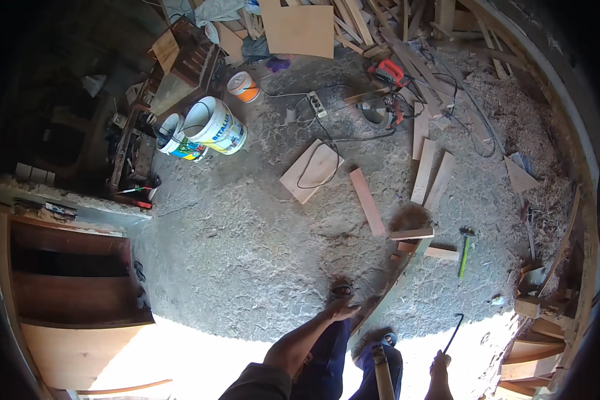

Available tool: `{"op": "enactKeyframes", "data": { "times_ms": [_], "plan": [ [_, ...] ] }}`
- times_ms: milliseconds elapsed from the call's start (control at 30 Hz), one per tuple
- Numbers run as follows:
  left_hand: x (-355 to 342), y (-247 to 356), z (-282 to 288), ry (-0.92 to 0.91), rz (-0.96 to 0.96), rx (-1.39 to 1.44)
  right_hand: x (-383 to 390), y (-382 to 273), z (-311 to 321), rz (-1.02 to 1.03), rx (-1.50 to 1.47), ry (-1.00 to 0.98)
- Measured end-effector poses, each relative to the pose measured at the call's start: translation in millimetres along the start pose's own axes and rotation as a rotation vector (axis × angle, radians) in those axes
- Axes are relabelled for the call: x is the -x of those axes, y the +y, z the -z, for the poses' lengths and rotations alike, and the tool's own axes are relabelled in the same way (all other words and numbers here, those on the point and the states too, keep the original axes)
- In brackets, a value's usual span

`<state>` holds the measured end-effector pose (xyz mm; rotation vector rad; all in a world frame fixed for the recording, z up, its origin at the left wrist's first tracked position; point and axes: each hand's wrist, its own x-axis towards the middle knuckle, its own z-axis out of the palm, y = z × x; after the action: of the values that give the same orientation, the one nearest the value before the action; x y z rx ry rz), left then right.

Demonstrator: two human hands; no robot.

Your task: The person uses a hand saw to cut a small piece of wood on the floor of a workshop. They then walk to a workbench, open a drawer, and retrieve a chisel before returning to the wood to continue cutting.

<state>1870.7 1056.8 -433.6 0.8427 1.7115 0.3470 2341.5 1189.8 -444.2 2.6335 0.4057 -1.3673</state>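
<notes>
Our left hand (343, 310) rests spread on the long curved wooden strip (390, 290) lying on the floor (247, 247); right hand (440, 365) clenched around a thin dark hooked bar (455, 333). We judge the strip stiff and light; grip mid-length.

left of the long curved strip (397, 283) the concrete floor (247, 247) lies open; right of it a hammer (465, 250) and short offcuts (423, 243), possibly loose, crowd the way.

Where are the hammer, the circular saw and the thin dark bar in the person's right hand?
hammer (465, 253): head view, point on its green handle.
circular saw (388, 72): head view, point on its red body.
thin dark bar (454, 333): head view, point on its shaft above the right hand (440, 365).
</notes>
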Motion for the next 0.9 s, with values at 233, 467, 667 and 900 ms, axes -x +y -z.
{"op": "enactKeyframes", "data": {
  "times_ms": [233,467,667,900],
  "plan": [
    [274,-62,43,0.215,0.089,0.266,192,14,-50,0.244,0.251,-0.279],
    [297,-45,145,0.021,0.34,0.584,351,-74,-191,0.555,0.545,-0.368],
    [309,-102,201,0.087,0.022,0.478,451,-128,-282,0.715,0.809,-0.35],
    [354,-126,314,0.095,0.094,0.613,465,-199,-341,1.013,1.068,-0.333]
  ]
}}
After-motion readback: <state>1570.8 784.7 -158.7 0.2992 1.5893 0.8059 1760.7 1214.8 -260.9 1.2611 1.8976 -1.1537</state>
